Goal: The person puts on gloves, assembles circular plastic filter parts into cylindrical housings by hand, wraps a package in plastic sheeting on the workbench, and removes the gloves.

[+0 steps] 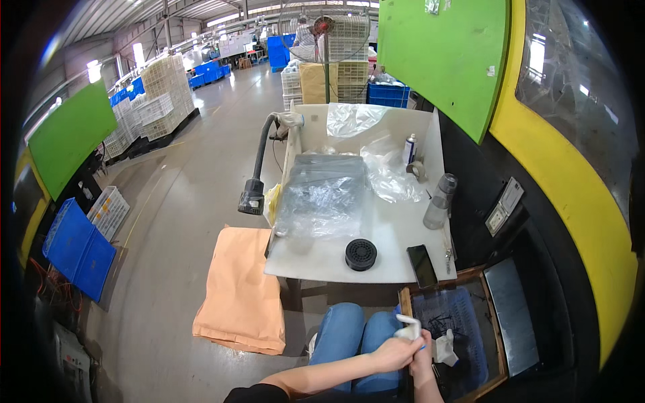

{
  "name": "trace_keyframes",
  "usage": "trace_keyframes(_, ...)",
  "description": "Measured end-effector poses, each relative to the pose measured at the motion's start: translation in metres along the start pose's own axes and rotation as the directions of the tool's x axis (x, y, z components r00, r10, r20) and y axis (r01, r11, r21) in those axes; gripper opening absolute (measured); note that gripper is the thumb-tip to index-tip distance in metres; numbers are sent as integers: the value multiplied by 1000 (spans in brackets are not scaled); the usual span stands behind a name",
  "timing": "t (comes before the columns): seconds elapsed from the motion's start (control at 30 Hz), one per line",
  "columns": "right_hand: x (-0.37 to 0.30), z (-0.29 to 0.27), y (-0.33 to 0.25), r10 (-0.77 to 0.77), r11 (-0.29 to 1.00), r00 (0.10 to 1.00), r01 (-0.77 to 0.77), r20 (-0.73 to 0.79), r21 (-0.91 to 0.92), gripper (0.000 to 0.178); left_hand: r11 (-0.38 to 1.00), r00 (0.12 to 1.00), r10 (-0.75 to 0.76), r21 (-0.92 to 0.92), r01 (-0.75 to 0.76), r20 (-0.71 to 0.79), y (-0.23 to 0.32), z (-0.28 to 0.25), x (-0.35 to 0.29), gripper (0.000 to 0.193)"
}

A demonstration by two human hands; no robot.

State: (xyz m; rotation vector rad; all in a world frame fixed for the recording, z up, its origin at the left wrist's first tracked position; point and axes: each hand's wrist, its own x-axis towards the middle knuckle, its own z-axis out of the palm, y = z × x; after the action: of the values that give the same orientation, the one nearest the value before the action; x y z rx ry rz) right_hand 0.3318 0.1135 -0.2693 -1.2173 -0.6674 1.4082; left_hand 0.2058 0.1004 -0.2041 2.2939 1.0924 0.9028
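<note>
Above the right side of my lap, my left hand [395, 354] is closed on a white glove [408, 328], and a thin finger-like part of it sticks up and bends over. Close against it is my right hand [422, 361], its fingers also closed at the glove's lower end and partly hidden by the left. Another crumpled white piece, seemingly a second glove [445, 348], lies just right of my right hand. It rests at the edge of a blue plastic basket [474, 329] holding thin dark pieces, inside a wood-framed opening.
A white worktable [396, 262] in front carries a stack of clear plastic bags [322, 195], a round black ribbed part [361, 254], a phone [422, 266], a clear bottle [440, 201] and a spray can [410, 149]. A black flexible hose [259, 161] hangs at its left, above orange paper sacks [242, 289].
</note>
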Motion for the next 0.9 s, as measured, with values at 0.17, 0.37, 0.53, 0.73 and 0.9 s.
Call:
trace_keyframes(0.17, -29, -10, -22, 550, 203, 394, -918, 737, 340, 39, 927, 941, -339, 174, 334, 0, -42, 9, -4, 23)
trace_keyframes(0.37, -22, -3, -36, 274, 640, 956, -266, 109, 721, 24, 954, 954, -298, 56, 296, 31, -18, -1, -7, 17)
trace_keyframes(0.53, 7, 33, -70, -71, 550, 952, -212, 298, 808, 31, 990, 989, -143, 22, 142, 32, 17, -19, 1, 11)
trace_keyframes(0.73, 5, 65, -109, -333, 753, 859, -5, 388, 657, 34, 999, 978, 34, 13, -37, 205, 25, -24, 12, 9)
trace_keyframes(0.9, 19, 42, -53, -266, 692, 855, -152, 445, 706, 58, 992, 952, 127, -44, -119, 280, 29, -6, -1, 7)
